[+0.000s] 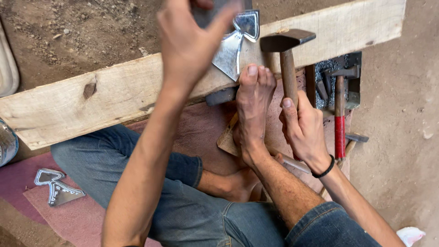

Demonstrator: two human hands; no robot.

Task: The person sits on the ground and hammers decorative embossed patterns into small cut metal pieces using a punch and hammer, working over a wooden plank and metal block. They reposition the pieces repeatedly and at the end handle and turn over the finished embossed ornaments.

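Head view: the hammer point(287, 59) stands nearly upright over the wooden plank point(91, 98), head at the top pointing right. The right hand point(304, 130) is wrapped tight round its handle. The left hand point(190, 39) pinches a shiny metal cutout point(235, 43) onto the plank, just left of the hammer, beside 1 bare foot point(254, 107).

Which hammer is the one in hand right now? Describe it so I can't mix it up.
Find the long wooden plank lying across the scene. Above its right part the right hand grips a hammer with a bare wooden handle and dark head. The idle hammer beside it has a red grip.
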